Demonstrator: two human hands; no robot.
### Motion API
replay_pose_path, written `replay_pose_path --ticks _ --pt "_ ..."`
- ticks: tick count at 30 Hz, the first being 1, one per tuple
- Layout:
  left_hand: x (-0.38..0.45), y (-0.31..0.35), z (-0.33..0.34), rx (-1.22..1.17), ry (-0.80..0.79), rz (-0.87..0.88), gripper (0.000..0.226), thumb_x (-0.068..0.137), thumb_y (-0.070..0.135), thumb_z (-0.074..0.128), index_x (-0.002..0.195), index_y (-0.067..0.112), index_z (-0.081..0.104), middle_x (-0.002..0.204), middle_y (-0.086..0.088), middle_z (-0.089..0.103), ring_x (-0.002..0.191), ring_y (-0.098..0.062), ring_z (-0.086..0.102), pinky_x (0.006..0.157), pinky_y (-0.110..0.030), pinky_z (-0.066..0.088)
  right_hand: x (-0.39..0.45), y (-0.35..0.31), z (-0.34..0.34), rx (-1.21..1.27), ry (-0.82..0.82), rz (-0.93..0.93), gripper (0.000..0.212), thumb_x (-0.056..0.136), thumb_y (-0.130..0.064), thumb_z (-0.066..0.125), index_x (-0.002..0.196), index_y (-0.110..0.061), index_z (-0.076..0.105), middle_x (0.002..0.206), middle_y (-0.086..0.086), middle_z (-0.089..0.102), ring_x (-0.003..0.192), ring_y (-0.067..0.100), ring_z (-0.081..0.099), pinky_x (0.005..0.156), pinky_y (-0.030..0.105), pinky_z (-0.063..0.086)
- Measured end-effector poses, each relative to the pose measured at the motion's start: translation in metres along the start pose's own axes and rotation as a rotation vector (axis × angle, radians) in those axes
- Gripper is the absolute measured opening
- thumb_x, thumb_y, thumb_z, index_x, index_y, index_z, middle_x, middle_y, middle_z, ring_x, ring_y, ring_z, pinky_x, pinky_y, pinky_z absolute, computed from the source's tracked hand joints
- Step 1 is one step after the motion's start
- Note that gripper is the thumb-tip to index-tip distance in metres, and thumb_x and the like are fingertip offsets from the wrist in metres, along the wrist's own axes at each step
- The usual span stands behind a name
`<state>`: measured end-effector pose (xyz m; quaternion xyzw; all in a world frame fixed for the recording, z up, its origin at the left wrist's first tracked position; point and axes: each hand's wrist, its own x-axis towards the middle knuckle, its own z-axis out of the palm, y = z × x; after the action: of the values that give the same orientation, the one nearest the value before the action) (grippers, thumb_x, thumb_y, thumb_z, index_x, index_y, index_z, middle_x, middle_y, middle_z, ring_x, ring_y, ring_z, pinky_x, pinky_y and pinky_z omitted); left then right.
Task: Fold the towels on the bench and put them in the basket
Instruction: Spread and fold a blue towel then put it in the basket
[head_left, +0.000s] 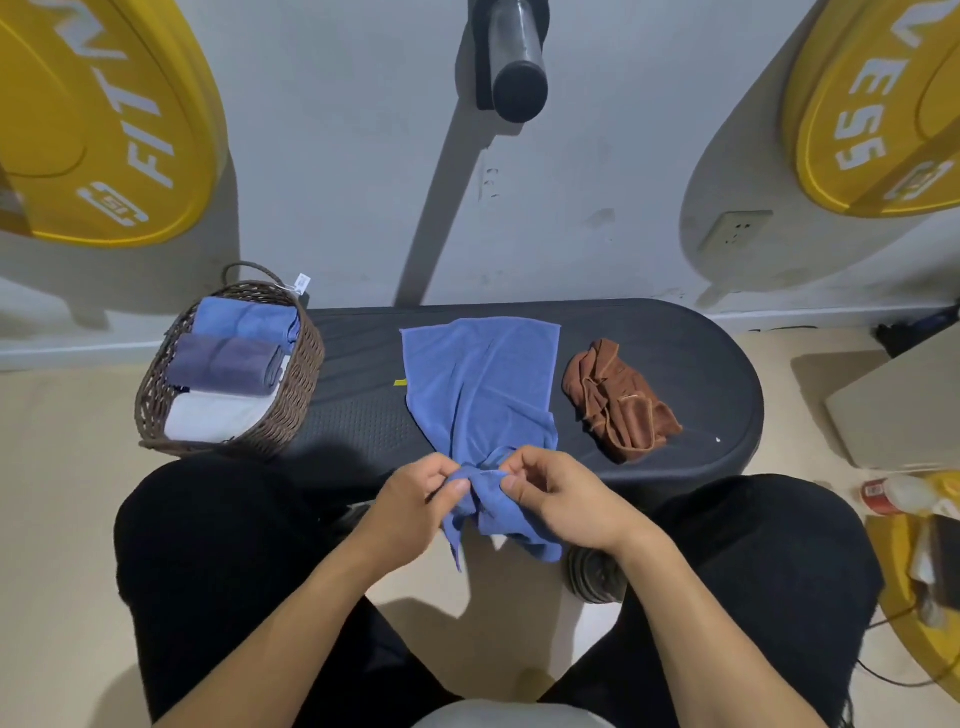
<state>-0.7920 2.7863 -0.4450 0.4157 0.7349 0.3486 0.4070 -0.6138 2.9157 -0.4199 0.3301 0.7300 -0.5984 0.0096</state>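
Observation:
A blue towel (480, 379) lies spread across the middle of the black bench (691, 358), and its near end hangs bunched over the front edge. My left hand (421, 493) and my right hand (556, 493) each pinch that bunched near edge, close together. A crumpled brown towel (618, 400) sits on the bench to the right of the blue one. The wicker basket (291, 410) stands at the bench's left end and holds three folded towels: blue, purple and white.
Yellow weight plates (104, 119) lean against the wall at left and right. A black barbell end (519, 57) juts out above the bench. A red-labelled bottle (888, 496) and clutter lie on the floor at the right. My knees flank the bench's front.

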Motion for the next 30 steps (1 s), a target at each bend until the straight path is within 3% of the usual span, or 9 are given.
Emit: replay_pose_path --ticks 7,11,13,16,20,22,24,27,30 --pt "-0.001 -0.005 0.001 -0.097 0.234 -0.017 0.017 0.086 0.018 0.074 0.085 0.035 0.07 0.081 0.009 0.07 0.072 -0.001 0.063 0.068 -0.014 0.048 0.0 0.002 0.016 0.119 -0.181 0.133 0.015 0.089 -0.027 0.072 0.09 -0.014 0.063 0.07 -0.006 0.059 0.058 0.013 0.052 0.056 0.027 0.047" --pt "-0.009 -0.008 0.019 -0.127 0.585 -0.16 0.02 0.08 0.034 0.077 0.094 0.034 0.062 0.095 0.011 0.061 0.088 0.001 0.059 0.075 -0.014 0.044 0.001 0.009 0.052 0.41 0.288 0.194 0.018 0.088 -0.016 0.074 0.092 -0.004 0.061 0.069 0.006 0.053 0.06 0.02 0.057 0.054 0.03 0.052" --pt "-0.015 -0.011 0.027 -0.289 0.319 -0.197 0.016 0.081 0.044 0.072 0.09 0.033 0.066 0.088 0.005 0.072 0.083 -0.001 0.066 0.073 -0.016 0.048 0.001 0.013 0.063 0.559 0.41 0.236 0.018 0.087 -0.013 0.075 0.093 0.0 0.063 0.069 0.009 0.057 0.064 0.022 0.059 0.058 0.03 0.055" --pt "-0.025 -0.012 0.039 -0.292 -0.046 -0.136 0.029 0.078 0.041 0.074 0.104 0.031 0.064 0.099 0.006 0.075 0.097 -0.007 0.07 0.084 -0.027 0.054 0.004 0.011 0.065 0.632 0.339 0.252 0.019 0.089 -0.016 0.073 0.095 0.001 0.069 0.078 0.014 0.071 0.071 0.024 0.067 0.069 0.036 0.059" --pt "-0.016 -0.012 0.039 -0.233 0.083 -0.083 0.029 0.085 0.007 0.068 0.075 0.034 0.062 0.071 0.01 0.067 0.067 0.0 0.062 0.068 -0.02 0.048 0.004 0.001 0.058 0.531 0.109 0.243 0.026 0.099 -0.02 0.058 0.089 -0.003 0.075 0.081 0.009 0.075 0.071 0.015 0.068 0.072 0.035 0.058" --pt "-0.013 -0.015 0.035 -0.121 0.045 -0.047 0.025 0.092 0.014 0.063 0.07 0.022 0.056 0.063 0.012 0.057 0.061 0.002 0.052 0.065 -0.016 0.043 0.004 0.002 0.048 0.246 0.262 0.202 0.023 0.096 -0.022 0.058 0.083 -0.011 0.073 0.077 0.001 0.075 0.066 0.011 0.066 0.069 0.03 0.053" --pt "-0.014 -0.016 0.031 0.012 -0.012 0.005 0.035 0.097 0.023 0.057 0.066 0.02 0.041 0.059 0.012 0.038 0.057 -0.001 0.037 0.06 -0.017 0.032 0.003 0.004 0.034 0.002 0.403 0.07 0.02 0.087 -0.011 0.059 0.101 -0.022 0.069 0.098 -0.009 0.069 0.083 0.005 0.065 0.074 0.025 0.052" --pt "-0.018 -0.016 0.024 0.061 -0.18 0.117 0.04 0.098 0.027 0.051 0.064 0.034 0.033 0.063 0.014 0.027 0.059 -0.004 0.027 0.056 -0.017 0.027 0.003 0.003 0.021 -0.138 0.04 -0.082 0.072 0.074 0.005 0.056 0.13 -0.041 0.053 0.138 -0.017 0.039 0.126 -0.001 0.042 0.095 0.016 0.045" --pt "-0.02 -0.02 0.018 0.102 -0.271 0.081 0.021 0.098 0.035 0.05 0.078 0.029 0.056 0.066 0.016 0.041 0.063 -0.002 0.039 0.062 -0.018 0.036 0.006 0.009 0.022 -0.404 -0.124 -0.127 0.046 0.078 -0.003 0.06 0.111 -0.035 0.066 0.13 -0.018 0.05 0.127 0.004 0.039 0.102 0.022 0.039"
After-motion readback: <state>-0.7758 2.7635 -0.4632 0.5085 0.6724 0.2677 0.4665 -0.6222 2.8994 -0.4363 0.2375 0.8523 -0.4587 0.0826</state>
